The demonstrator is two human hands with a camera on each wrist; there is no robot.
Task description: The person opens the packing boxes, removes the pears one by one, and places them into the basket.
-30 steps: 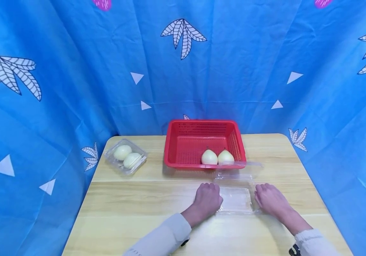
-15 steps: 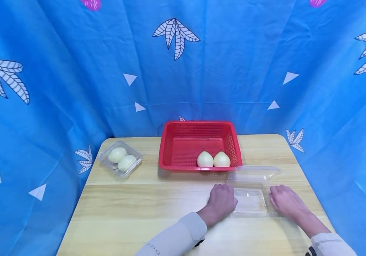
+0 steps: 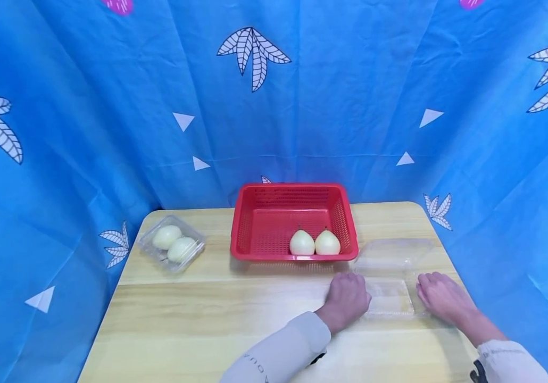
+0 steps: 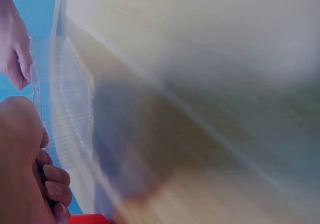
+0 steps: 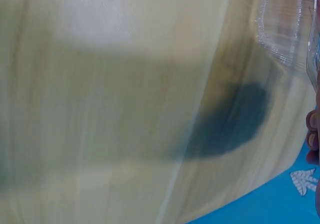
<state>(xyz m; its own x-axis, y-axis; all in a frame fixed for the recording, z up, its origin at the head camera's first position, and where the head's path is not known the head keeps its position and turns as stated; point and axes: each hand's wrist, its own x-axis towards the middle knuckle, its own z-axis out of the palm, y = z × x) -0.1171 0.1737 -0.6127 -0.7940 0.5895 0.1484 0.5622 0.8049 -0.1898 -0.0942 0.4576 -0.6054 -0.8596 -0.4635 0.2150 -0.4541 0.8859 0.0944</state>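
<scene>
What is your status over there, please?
Left hand, right hand grip opposite sides of open box. Empty inside, lid open. Basket close to lid, possibly in the way.

a blue curtain point(image 3: 350, 106) (leaf-printed) backs the table point(image 3: 183, 314).

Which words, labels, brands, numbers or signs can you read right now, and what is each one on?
No text reads with certainty.
Pale fabric left sleeve: a few small dark letters, tilted, too small to read surely.
Open clear plastic container, closed clear plastic container of pale fruit, red plastic basket: no text that I can make out.
Blue patterned curtain: leaf and triangle prints, no lettering seen.
</scene>
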